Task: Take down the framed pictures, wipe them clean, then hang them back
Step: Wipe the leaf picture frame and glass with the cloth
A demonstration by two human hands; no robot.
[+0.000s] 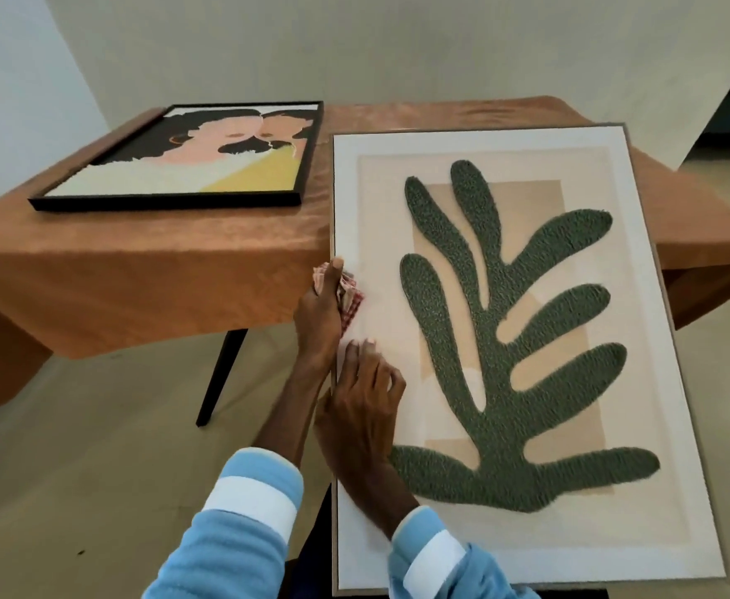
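Note:
A large framed picture [640, 382] with a green leaf shape on beige leans from my lap up onto the table's near edge. My left hand [318, 315] is closed around a crumpled red-checked cloth [349, 296], pressed against the picture's left border. My right hand [363, 408] lies just below it on the glass near the left edge, fingers bent and apart, holding nothing. A second, black-framed picture [190, 157] of two faces lies flat on the table's far left.
The table [138, 261] carries an orange-brown cloth that hangs over its front and sides. A dark table leg [220, 373] stands on the beige tiled floor. A pale wall runs behind the table; a dark opening shows at the upper right.

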